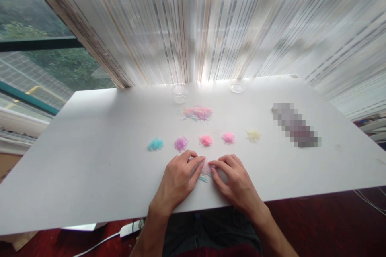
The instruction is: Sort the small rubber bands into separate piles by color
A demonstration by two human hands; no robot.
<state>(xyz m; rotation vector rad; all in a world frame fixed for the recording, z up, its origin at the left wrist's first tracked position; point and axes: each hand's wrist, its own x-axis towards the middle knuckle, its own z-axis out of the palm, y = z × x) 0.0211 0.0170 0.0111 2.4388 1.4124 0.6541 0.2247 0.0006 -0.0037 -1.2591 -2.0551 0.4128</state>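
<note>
The coral-pink pile of shreds [206, 140] lay in the middle of a row. To its left were a purple pile [181, 143] and, farther out, a teal pile [155, 144]; to its right, a light pink pile [228, 137] and then a pale yellow pile [253, 135]. The gaps between them probably kept each colour from straying into the next. Behind it lay a larger mixed heap [197, 113], and on its near side a small loose tuft [206, 167], pale pink with blue-green strands at its lower edge.

The left hand [181, 172] and right hand [233, 174] flanked that tuft, thumbs and fingers curved inward with the tips at its edges, likely so that the light strands stayed gathered. Whether either hand actually pinched any, I could not tell.

Beyond the coral-pink pile, near the table's far edge, stood a clear cup [180, 98] to the left and a shallow clear dish [237, 88] to the right. Well to its right lay a pixelated object [295, 126], too obscured to name. All sat on a smooth white table [90, 160]. Behind rose a striped curtain [205, 28], with a window [45, 16] at the far left; below were a dark red floor [316, 225] and a white power strip [130, 229].
</note>
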